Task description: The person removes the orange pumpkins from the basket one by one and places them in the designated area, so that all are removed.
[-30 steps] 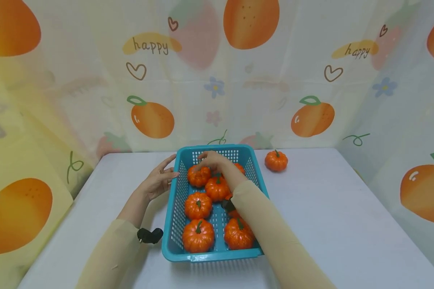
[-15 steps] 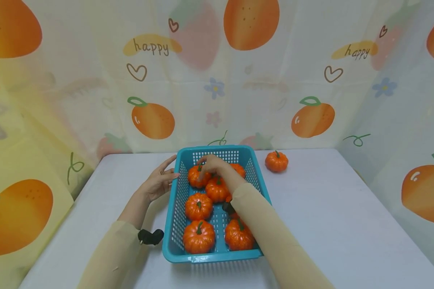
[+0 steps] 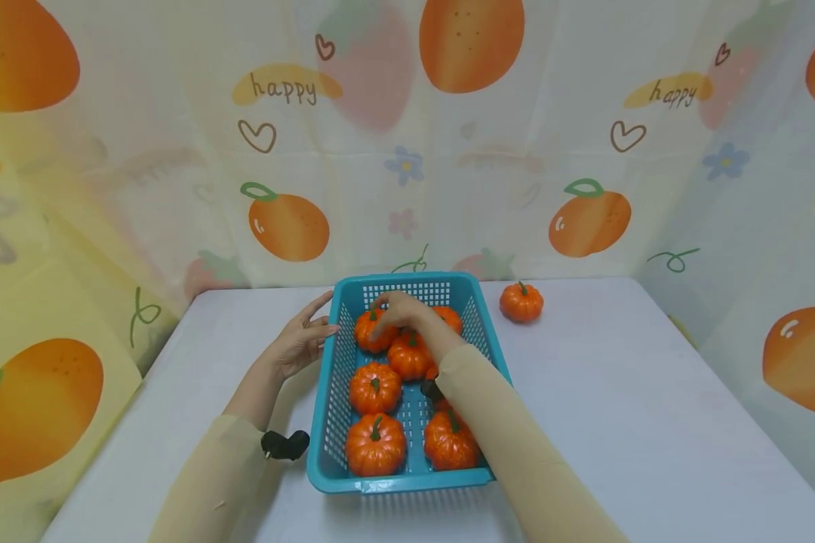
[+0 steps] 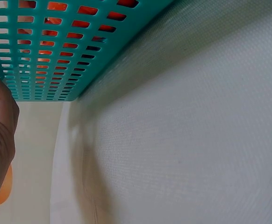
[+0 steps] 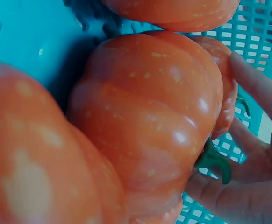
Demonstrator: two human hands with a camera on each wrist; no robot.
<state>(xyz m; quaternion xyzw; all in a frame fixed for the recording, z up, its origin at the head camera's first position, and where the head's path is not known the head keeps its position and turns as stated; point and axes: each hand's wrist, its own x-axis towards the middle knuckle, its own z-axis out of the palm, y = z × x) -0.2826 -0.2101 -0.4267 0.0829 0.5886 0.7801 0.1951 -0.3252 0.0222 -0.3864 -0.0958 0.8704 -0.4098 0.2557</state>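
A blue-green plastic basket with perforated walls stands on the table, holding several small orange pumpkins with green stems. My left hand rests against its left side, thumb tip and extended index finger touching the rim. Inside the basket, my right hand reaches over the far-left pumpkin. In the right wrist view its fingers are spread, and one fingertip touches that pumpkin's side. Nearer pumpkins fill much of that view. My right forearm partly hides the pumpkins along the basket's right side.
One more pumpkin sits on the white table, beyond the basket's far right corner. A fruit-printed cloth hangs behind and along the sides. A small black device is fixed at the left wrist.
My right hand has drawn back slightly from the far-left pumpkin, so its stem now shows. My left hand stays at the rim, and the basket has not visibly moved.
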